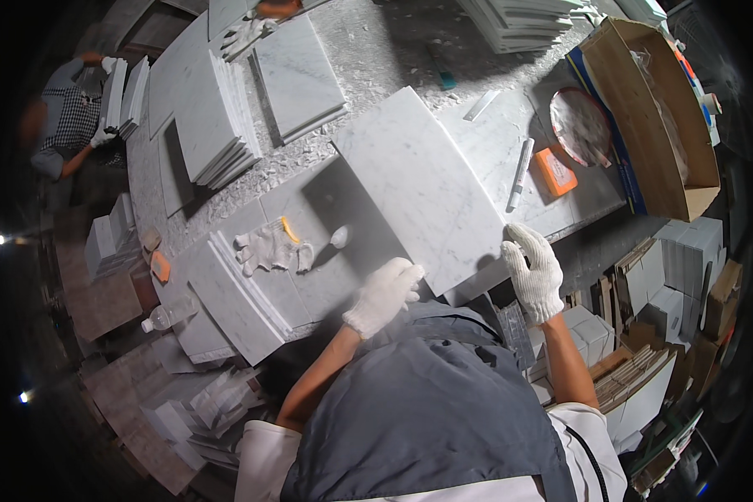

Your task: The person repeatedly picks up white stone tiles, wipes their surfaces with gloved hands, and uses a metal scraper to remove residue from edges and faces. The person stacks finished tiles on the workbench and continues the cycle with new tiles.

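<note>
A large rectangular white marble tile [422, 188] with faint grey veins lies in front of me, its near edge toward my apron. My left hand [385, 294], in a white knitted glove, grips its near left corner. The gloved right hand [533, 272] is closed at the near right corner, with fingertips at the edge. A dark shadow to the left of the tile suggests it is raised off the surface below; what supports it is hidden. A marker pen [520, 176] and an orange block [555, 171] lie to its right.
Stacked marble tiles [213, 125] stand at the far left, more [247, 297] nearer. Spare gloves [272, 248] rest left of my tile. A round container [580, 127] and a cardboard box [653, 117] are on the right. Another person [67, 121] handles tiles at the far left.
</note>
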Action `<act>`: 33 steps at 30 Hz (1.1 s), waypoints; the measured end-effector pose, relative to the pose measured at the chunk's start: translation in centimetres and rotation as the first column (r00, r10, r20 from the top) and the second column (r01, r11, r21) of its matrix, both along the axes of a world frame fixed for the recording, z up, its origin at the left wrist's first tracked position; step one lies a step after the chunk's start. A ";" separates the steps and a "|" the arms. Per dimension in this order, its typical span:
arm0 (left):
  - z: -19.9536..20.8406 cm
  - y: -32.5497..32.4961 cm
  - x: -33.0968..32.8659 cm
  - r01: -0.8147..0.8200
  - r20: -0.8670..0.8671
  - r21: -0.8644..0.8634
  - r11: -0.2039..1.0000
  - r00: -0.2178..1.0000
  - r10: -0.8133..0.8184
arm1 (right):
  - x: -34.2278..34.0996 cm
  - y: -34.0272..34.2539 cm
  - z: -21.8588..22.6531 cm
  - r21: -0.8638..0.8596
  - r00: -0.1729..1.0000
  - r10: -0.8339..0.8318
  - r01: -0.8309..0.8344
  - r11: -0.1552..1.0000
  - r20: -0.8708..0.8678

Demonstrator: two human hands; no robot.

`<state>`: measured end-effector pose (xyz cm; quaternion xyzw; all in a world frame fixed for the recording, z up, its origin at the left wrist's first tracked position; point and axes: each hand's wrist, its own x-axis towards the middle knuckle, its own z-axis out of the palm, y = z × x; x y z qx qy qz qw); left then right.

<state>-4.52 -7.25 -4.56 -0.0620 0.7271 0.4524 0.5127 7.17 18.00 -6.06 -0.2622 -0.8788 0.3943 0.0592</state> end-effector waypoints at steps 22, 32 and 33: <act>-0.3 -0.3 0.3 -0.058 -0.004 0.077 0.995 0.998 0.058 | 0.1 -1.4 0.4 -0.011 0.999 -0.036 0.036 0.999 -0.039; -3.1 -0.8 -0.2 -0.239 -0.046 0.090 0.967 0.969 0.244 | 0.4 -4.0 1.6 0.140 0.964 0.092 -0.058 0.988 -0.251; -3.3 -0.9 -0.2 -0.338 0.033 0.082 0.937 0.941 0.337 | 0.5 -4.6 2.0 0.192 0.952 0.141 -0.090 0.977 -0.272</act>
